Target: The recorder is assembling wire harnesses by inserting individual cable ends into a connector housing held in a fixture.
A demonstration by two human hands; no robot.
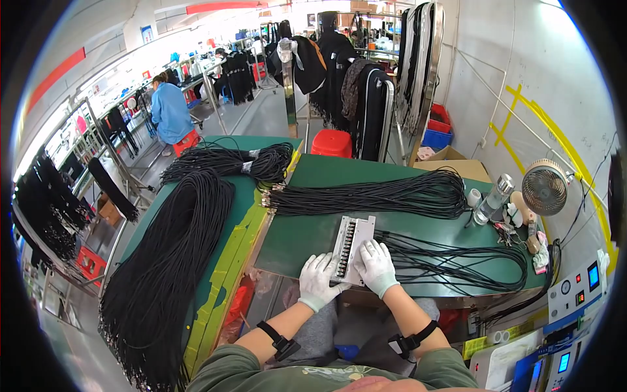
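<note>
Green sleeves [225,371] noted nearest; metal fixture [364,230] touched by left hand [319,281] and right hand [377,266], grip not determinable; black cables [457,250] should be kept uncrossed

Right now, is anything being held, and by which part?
The left hand touches the silver metal fixture at its lower left edge, the right hand its right side; whether either truly grips it cannot be told.

Green right tabletop [297,242]: a metal fixture [361,236], looped cables [450,249], a long cable bundle [372,199] and a clear bottle [494,198] are borne.
Green left tabletop [244,201]: heaped black cables [179,242] are carried.
</note>
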